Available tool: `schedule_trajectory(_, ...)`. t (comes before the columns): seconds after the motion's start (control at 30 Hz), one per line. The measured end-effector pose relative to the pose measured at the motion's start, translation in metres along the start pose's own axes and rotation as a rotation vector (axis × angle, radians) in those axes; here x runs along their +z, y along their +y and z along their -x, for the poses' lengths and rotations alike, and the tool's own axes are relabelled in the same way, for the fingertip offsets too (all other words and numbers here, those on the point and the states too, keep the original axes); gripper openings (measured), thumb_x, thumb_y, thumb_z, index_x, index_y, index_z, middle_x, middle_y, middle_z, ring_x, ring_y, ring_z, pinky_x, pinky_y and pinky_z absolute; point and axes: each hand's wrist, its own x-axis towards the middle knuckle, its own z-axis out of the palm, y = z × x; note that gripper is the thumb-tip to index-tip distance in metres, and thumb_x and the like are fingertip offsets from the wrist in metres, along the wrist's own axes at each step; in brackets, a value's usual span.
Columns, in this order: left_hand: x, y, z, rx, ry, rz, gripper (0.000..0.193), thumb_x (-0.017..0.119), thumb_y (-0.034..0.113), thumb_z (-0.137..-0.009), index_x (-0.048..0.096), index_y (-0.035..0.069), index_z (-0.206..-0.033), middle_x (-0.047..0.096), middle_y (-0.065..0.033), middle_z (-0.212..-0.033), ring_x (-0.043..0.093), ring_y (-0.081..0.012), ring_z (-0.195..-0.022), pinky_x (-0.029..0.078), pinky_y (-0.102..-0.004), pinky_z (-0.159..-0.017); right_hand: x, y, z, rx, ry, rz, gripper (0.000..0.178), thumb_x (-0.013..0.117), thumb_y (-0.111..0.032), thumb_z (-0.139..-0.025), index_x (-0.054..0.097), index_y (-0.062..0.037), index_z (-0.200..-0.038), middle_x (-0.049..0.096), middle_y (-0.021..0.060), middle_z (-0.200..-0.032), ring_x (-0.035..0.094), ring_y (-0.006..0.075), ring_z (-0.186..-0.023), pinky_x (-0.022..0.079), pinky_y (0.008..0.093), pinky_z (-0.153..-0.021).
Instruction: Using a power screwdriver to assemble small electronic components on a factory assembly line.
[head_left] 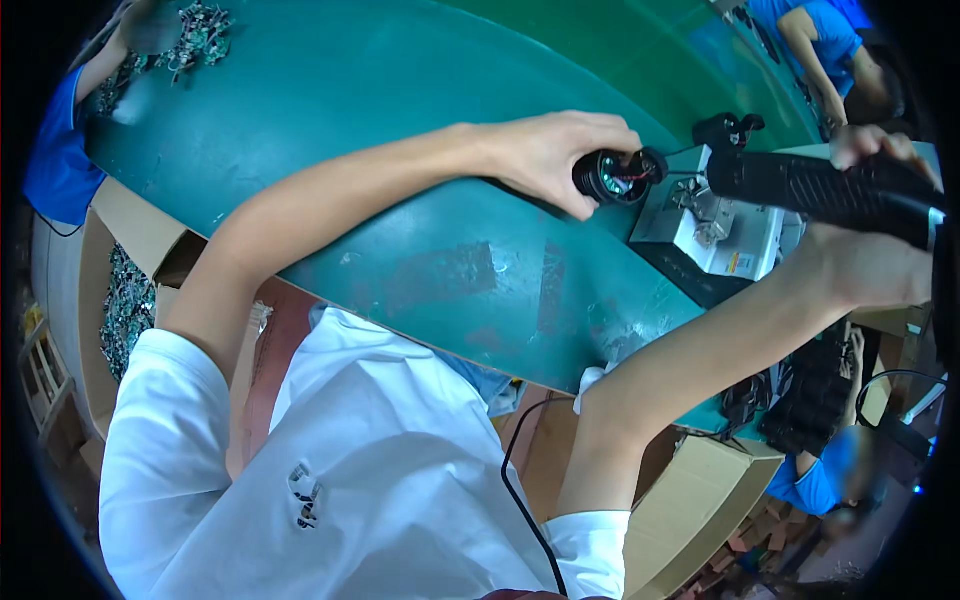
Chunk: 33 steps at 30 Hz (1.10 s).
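Note:
My left hand (550, 150) grips a black cylindrical housing (592, 180) above the green table. Its near end is uncovered and shows a small circuit board and red wires; a small round black part sits beside this end. My right hand (875, 265) is wrapped round a black electric screwdriver (790, 186), held roughly level. The thin bit points left and reaches close to the round part; whether they touch I cannot tell. Under the screwdriver stands a silver metal box-shaped device (722, 255) with a small mechanism on it, probably a screw feeder.
Dark tape patches mark the green table (420, 220). A co-worker's arm (100, 70) is by a pile of circuit boards (195, 40) at far left. Cardboard boxes (690, 490) stand below the table edge. A black cable (515, 450) hangs near my body. Other people sit at right.

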Motion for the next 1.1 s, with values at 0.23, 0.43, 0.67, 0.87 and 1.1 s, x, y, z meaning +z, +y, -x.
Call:
schedule_trajectory(0.23, 0.004, -0.001, 0.000, -0.015, 0.005, -0.004, 0.052, 0.075, 0.008, -0.068, 0.063, 0.000, -0.119, 0.061, -0.0134, -0.112, 0.060, -0.0292, -0.104, 0.050, -0.0371, -0.093, 0.019, -0.001, 0.003, 0.007, -0.224, -0.148, 0.068, 0.033, -0.066, -0.102, 0.056, -0.0043, -0.083, 0.059, 0.0081, -0.066, 0.061, 0.0161, -0.047, 0.056, 0.0245, -0.036)
schedule_trajectory(0.43, 0.004, 0.003, 0.000, -0.049, -0.012, -0.010, 0.051, 0.075, 0.009, -0.068, 0.060, -0.001, -0.116, 0.060, -0.0140, -0.110, 0.059, -0.0292, -0.102, 0.050, -0.0377, -0.092, 0.019, 0.010, 0.001, -0.021, -0.213, -0.124, 0.069, 0.032, -0.067, -0.100, 0.056, -0.0034, -0.084, 0.061, 0.0111, -0.071, 0.062, 0.0188, -0.052, 0.054, 0.0268, -0.037)
schedule_trajectory(0.67, 0.004, 0.001, 0.000, -0.020, 0.027, -0.027, 0.050, 0.075, 0.010, -0.068, 0.059, -0.002, -0.114, 0.059, -0.0142, -0.107, 0.058, -0.0296, -0.100, 0.049, -0.0383, -0.089, 0.022, 0.020, -0.001, -0.010, -0.234, -0.117, 0.074, 0.029, -0.067, -0.098, 0.057, 0.0004, -0.092, 0.062, 0.0166, -0.078, 0.063, 0.0240, -0.061, 0.054, 0.0301, -0.044)
schedule_trajectory(0.87, 0.005, 0.001, -0.001, -0.002, 0.013, -0.084, 0.049, 0.075, 0.011, -0.067, 0.059, -0.001, -0.112, 0.057, -0.0139, -0.102, 0.058, -0.0304, -0.095, 0.050, -0.0394, -0.085, 0.019, 0.033, 0.001, -0.005, -0.270, -0.133, 0.079, 0.026, -0.068, -0.096, 0.059, 0.0036, -0.098, 0.063, 0.0214, -0.084, 0.064, 0.0284, -0.068, 0.054, 0.0328, -0.050)
schedule_trajectory(1.1, 0.003, -0.003, 0.002, 0.035, 0.026, -0.053, 0.051, 0.074, 0.010, -0.069, 0.057, 0.001, -0.116, 0.058, -0.0148, -0.105, 0.058, -0.0321, -0.097, 0.049, -0.0410, -0.087, -0.011, 0.047, -0.031, 0.037, -0.737, -0.396, 0.084, 0.023, -0.069, -0.094, 0.060, 0.0068, -0.104, 0.064, 0.0261, -0.091, 0.065, 0.0329, -0.075, 0.054, 0.0356, -0.056)
